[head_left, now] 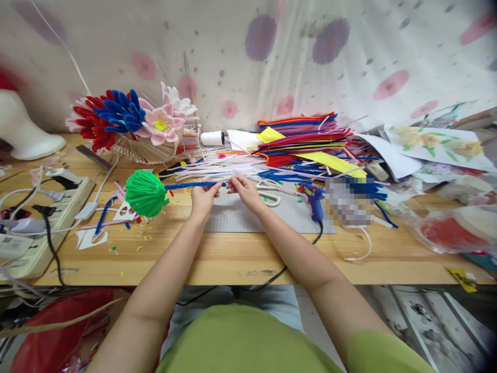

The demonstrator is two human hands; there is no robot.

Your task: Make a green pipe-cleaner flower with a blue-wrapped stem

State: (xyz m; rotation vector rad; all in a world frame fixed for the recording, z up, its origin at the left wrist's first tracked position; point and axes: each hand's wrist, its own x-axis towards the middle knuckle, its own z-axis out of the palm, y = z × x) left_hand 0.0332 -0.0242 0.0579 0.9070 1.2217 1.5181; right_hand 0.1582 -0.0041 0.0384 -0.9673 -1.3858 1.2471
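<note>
Between my hands lies a blue fuzzy pipe-cleaner stem (184,185), held sideways above the table. At its left end sits a round bright green pompom-like head (145,193) of bundled fuzzy strands. My left hand (204,196) is closed around the stem near its right end. At the stem's tip, the fingers of my right hand (243,189) are pinched together; whether they grip the tip itself is too small to make out. Below both hands is a grey cutting mat (233,220). Scissors with pale handles (269,198) lie just right of my right hand.
A blue glue gun (312,199) rests on the mat's right side, its cord running over the table edge. Bundled pipe cleaners (306,140) are piled behind. Fuzzy flowers (124,111) stand in a basket at back left. A power strip (73,207) with cables lies left.
</note>
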